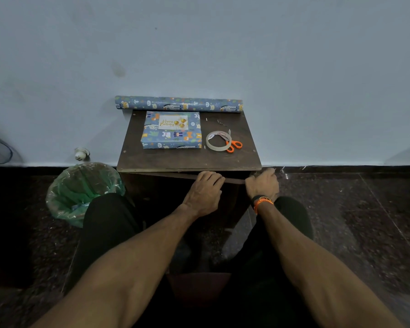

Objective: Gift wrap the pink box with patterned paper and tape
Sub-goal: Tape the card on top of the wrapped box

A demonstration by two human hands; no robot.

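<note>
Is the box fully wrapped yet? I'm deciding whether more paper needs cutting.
Wrapped, as far as shows: the box has patterned paper over its top and front side, with a birthday card on top. No pink shows. Its underside is hidden.

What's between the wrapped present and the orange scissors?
In the head view, a tape roll lies between the wrapped box and the scissors, overlapping their blades.
</note>
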